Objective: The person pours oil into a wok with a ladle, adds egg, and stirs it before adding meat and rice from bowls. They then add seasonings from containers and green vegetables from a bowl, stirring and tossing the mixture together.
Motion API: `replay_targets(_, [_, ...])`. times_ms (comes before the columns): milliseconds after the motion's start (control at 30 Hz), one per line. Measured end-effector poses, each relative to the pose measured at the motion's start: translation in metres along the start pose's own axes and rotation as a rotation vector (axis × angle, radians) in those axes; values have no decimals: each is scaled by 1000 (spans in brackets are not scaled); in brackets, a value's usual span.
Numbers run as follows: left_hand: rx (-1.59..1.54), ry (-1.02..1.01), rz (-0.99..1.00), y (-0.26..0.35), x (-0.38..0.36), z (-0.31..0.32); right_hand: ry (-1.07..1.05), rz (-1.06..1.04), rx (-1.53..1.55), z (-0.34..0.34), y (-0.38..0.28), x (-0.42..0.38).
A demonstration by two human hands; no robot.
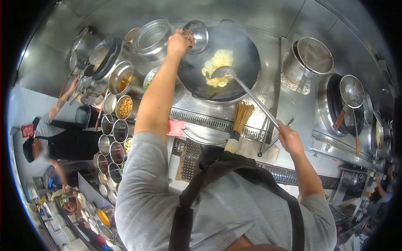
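Steel surfaces cover the whole cooking station [268, 88] seen from above. At upper centre of the frame sits a large black round wok [234, 58], holding pale yellow scrambled egg [217, 67] toward its left half, with light steam above it. The person's left hand [178, 42], at top centre, has its fingers curled around the rim of a small round steel bowl [199, 35] that is tilted over the wok's upper left edge; brownish chopped pieces [190, 37] show at the bowl's lip. The right hand [289, 138], right of centre, is wrapped tight about the end of a long-handled steel ladle [251, 98], whose bowl rests in the egg. Both sleeves are grey, and a black apron strap crosses the back.

Below the wok, a bundled bamboo wok brush [239, 123] stands on the front ledge. A column of round steel seasoning pots [115, 134] runs down the left side. At upper right stand a steel stockpot [307, 58] and a second black wok with a strainer [349, 94]. At far left, another person in a black apron [63, 142] reaches toward the pots.
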State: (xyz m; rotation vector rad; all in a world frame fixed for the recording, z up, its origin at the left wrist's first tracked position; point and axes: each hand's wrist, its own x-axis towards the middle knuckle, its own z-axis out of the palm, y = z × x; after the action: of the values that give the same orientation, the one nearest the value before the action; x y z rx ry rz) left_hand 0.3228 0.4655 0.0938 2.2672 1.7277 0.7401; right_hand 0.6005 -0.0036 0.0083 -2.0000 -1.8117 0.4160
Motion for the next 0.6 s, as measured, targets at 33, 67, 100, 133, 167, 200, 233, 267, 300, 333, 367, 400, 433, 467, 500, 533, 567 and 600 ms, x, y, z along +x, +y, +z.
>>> replay_targets(33, [-3,-5,7,4,-4,16,2,23,-66,-5,8,-12])
replay_targets(67, [179,-12,164,9,-11,29,4,43,-131,-9,14,-19])
replay_targets(100, [362,-17,320,13,-18,41,5,47,-130,-15,20,-24])
replay_targets(133, [363,-19,322,17,-26,51,24,40,-144,-22,23,-27])
replay_targets(167, [423,-39,414,21,-34,60,43,34,-157,-27,26,-31])
replay_targets(200, [484,-60,508,24,-41,66,50,52,-134,-29,27,-35])
replay_targets(233, [488,-63,511,31,-48,64,50,55,-128,-26,29,-40])
replay_targets(267, [452,-24,494,40,-53,55,86,76,-110,-20,31,-45])
replay_targets(300, [417,17,474,48,-56,49,121,94,-92,-15,33,-48])
replay_targets(333, [424,18,470,52,-58,46,120,88,-87,-11,35,-49])
replay_targets(367, [398,81,452,55,-62,44,173,80,-49,-6,36,-51])
replay_targets(400, [373,147,436,59,-65,42,228,70,-11,-1,36,-50])
replay_targets(433, [381,153,433,65,-78,46,230,61,-6,5,35,-43])
replay_targets(467, [466,-30,522,71,-100,57,261,59,17,11,31,-34])
replay_targets(500, [548,-217,602,71,-114,64,290,53,40,15,29,-24])
replay_targets(533, [554,-208,591,61,-117,67,266,50,45,19,29,-16])
replay_targets(567, [470,-152,383,52,-113,66,299,8,38,23,27,-7])
replay_targets(600, [379,-97,180,44,-107,65,245,68,51,22,25,-5])
